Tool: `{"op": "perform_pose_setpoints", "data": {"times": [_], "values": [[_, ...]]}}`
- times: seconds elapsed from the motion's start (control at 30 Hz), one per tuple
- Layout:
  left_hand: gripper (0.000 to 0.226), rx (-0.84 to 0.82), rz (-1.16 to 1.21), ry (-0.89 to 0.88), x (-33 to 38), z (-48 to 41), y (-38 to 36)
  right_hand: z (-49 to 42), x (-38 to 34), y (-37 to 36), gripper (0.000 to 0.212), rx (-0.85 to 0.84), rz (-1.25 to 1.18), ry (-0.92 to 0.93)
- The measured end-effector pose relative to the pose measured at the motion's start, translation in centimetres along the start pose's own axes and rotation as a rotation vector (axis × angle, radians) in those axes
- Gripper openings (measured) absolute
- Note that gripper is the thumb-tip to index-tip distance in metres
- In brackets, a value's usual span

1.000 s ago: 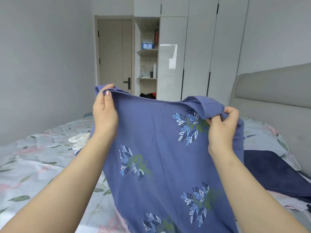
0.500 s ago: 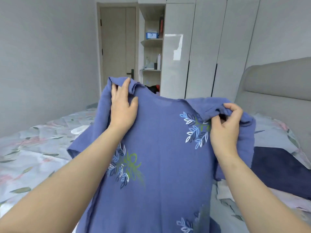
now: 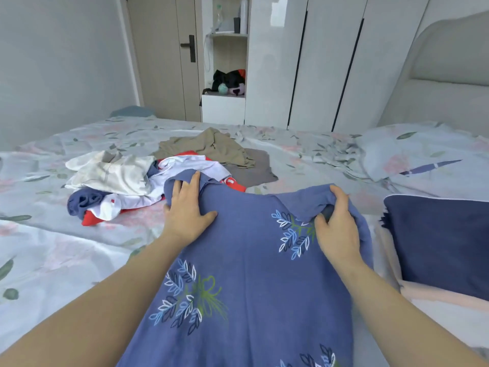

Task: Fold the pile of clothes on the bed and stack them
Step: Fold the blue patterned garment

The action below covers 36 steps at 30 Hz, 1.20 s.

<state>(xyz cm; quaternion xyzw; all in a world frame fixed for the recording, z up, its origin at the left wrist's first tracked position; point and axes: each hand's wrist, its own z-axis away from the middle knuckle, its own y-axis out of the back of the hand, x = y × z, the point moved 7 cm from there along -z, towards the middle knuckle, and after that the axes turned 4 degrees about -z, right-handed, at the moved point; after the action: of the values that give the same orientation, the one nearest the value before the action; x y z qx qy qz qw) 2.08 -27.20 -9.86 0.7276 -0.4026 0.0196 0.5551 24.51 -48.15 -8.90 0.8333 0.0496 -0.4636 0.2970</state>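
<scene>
Left hand (image 3: pixel 188 210): lies flat on the near-left shoulder of the shirt (image 3: pixel 251 274), fingers spread and straight, thumb out to the side, pressing the cloth down.
Right hand (image 3: pixel 337 223): curled round a bunched fold at the shirt's other shoulder, thumb under and fingers over, pinching it.
Shirt: blue with a leaf print, stretched from the two hands back toward the person. Its top edge is down on the bed (image 3: pixel 53 247), and the lower part runs out of view at the bottom.
Pile (image 3: pixel 113 178): just beyond the left hand, a loose heap of white, red and navy pieces, none of them folded. The shirt's left shoulder touches or overlaps its near edge.
Behind the pile: a crumpled khaki garment (image 3: pixel 211 147) on a grey cloth (image 3: pixel 251 170), both unfolded.
Right of the shirt: a navy cushion (image 3: pixel 436 239) beside it, on something pale pink.
Done: as far as can be seen, nothing is folded and no stack is in view.
Step in hand: judged to be laying the first shirt out flat, ahead of any fold.
Left: fold this shirt, then every piece in the heap, then stack them, so nearly the whole job remains.
</scene>
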Motion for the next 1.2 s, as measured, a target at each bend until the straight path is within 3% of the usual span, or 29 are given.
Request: {"op": "perform_pose_setpoints", "data": {"times": [0.3, 0.47, 0.57, 0.67, 0.77, 0.83, 0.97, 1.07, 1.2], "values": [[0.091, -0.042, -0.155, 0.023, -3.2, -9.2, -8.8, -10.3, 6.7, -7.9, 0.074, -0.077, 0.202, -0.071], [0.096, -0.195, -0.15, 0.085, -5.6, -9.4, -15.1, -11.2, 11.3, -13.1, 0.095, -0.256, 0.274, -0.199], [0.079, -0.19, -0.193, 0.082, -6.7, -8.1, -16.9, -8.9, 11.2, -15.0, 0.081, -0.335, 0.56, -0.188], [0.053, -0.206, -0.152, 0.02, -7.1, -8.1, -16.9, -5.1, 8.3, -18.6, 0.057, -0.482, 0.568, -0.075], [0.037, -0.021, 0.005, 0.013, -8.1, -7.3, -13.4, -1.1, 6.8, -21.7, 0.048, -0.623, 0.546, -0.062], [0.035, 0.07, -0.056, 0.157, -10.4, -6.1, -10.5, 0.3, 6.7, -22.6, 0.049, -0.622, 0.608, -0.037], [0.04, -0.197, -0.141, 0.486, -16.5, -3.7, -8.9, 0.7, 6.8, -22.5, 0.05, -0.56, 0.65, -0.026], [0.042, -0.332, 0.004, 0.542, -16.5, -3.1, -8.9, 0.9, 6.5, -22.6, 0.051, -0.538, 0.672, -0.017], [0.014, -0.417, 0.184, 0.51, -15.0, -3.1, -9.4, 1.1, 6.3, -22.4, 0.051, -0.519, 0.683, -0.018]]}}
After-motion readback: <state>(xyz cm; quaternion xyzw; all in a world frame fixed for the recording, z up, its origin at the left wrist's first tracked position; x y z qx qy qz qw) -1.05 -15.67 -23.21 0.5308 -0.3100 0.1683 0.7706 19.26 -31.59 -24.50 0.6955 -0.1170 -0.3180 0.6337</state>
